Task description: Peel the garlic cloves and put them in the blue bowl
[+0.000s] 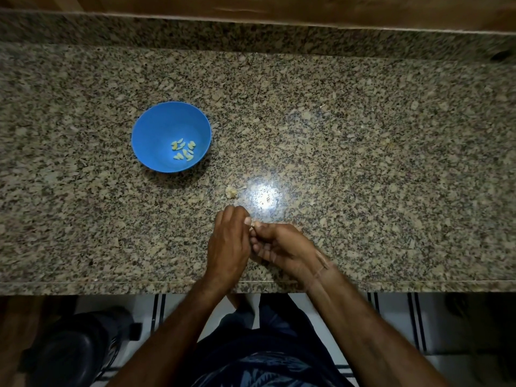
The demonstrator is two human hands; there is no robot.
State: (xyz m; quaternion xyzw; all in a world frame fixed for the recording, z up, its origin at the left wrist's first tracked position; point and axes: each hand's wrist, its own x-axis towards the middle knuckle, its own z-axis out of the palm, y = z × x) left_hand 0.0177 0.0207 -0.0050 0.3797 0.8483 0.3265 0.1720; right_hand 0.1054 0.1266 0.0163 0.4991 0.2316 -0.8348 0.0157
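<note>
A blue bowl (156,129) stands on the granite counter to the left, with several peeled pale-yellow garlic cloves (184,150) lying in its bottom. Near the counter's front edge my left hand (229,244) and my right hand (282,247) meet fingertip to fingertip. Between them they pinch a small garlic clove (253,224), of which only a pale sliver shows; the rest is hidden by the fingers. The right hand is slightly blurred.
A small heap of garlic bits and skin (231,191) lies on the counter just beyond my hands, beside a bright lamp reflection (265,196). The counter's front edge (139,283) runs below my wrists. A wooden wall backs the counter.
</note>
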